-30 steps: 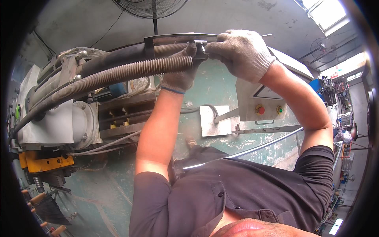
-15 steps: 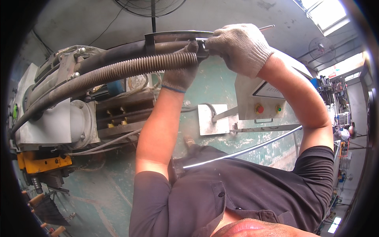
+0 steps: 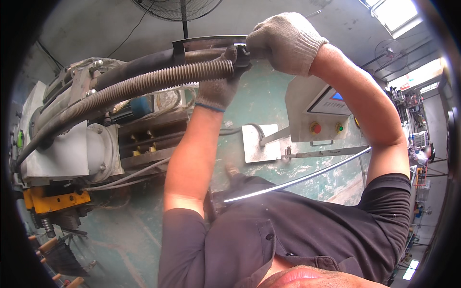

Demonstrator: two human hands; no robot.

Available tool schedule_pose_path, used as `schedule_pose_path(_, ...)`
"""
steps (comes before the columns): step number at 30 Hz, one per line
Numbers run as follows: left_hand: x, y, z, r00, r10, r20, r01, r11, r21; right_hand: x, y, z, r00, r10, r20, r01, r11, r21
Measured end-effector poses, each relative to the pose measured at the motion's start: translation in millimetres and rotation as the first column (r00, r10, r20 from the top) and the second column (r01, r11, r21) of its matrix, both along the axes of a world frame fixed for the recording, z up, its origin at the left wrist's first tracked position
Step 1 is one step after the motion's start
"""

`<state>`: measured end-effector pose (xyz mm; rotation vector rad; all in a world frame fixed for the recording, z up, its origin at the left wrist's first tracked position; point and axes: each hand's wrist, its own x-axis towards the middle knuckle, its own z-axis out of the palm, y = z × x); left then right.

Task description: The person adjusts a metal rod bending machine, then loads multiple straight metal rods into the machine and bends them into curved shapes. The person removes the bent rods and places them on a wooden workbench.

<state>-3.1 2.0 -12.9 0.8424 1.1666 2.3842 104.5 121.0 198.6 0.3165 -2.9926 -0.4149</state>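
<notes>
My left hand (image 3: 218,92), in a pale knit glove with a blue cuff, is closed around the end of a ribbed, dusty corrugated hose (image 3: 163,77), which hides part of it. A black fitting (image 3: 241,58) sits at the hose's end, beside my left fingertips. My right hand (image 3: 290,42), also gloved, is closed just right of the fitting. A thin metal rod (image 3: 314,13) sticks out past the far side of the right glove; the grip itself is hidden. Above the hose, a curved dark metal guard (image 3: 211,38) reaches to my right fingers.
The hose runs left to a large grey machine (image 3: 57,153) with a yellow bracket (image 3: 53,199). A control box (image 3: 317,115) with red and green buttons stands right of centre. Wire fans (image 3: 182,6) are at the back. A shiny strip (image 3: 297,177) crosses before my shirt.
My right hand has moved up and slightly left, and the rod's tip has risen with it. My left hand stays at the hose end.
</notes>
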Motion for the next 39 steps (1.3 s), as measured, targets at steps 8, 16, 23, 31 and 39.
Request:
schedule_pose_path(8,-1.3,-0.1,7.6,0.973,0.083,-0.215,-0.109,0.988,-0.112,6.0,3.2,-4.2,0.997,0.056,-0.054,-0.059,0.996,-0.064)
schedule_pose_path(16,-10.8,-3.4,-0.5,0.950,0.083,-0.302,-0.137,0.977,-0.165,6.1,10.1,-14.4,0.993,0.082,-0.087,-0.090,0.992,-0.085)
schedule_pose_path(23,-16.0,-2.4,-6.7,0.996,-0.057,-0.066,0.059,0.998,0.033,14.9,38.2,-22.2,0.879,0.232,-0.416,-0.241,0.970,0.031)
schedule_pose_path(31,0.5,1.6,5.2,0.941,-0.278,0.194,0.206,0.923,0.324,23.8,57.6,-30.8,0.698,0.319,-0.641,-0.272,0.946,0.175)
schedule_pose_path(39,0.0,-3.7,1.9,0.978,-0.196,0.070,0.174,0.954,0.244,24.2,62.2,-61.1,0.596,0.153,-0.788,-0.255,0.967,-0.005)
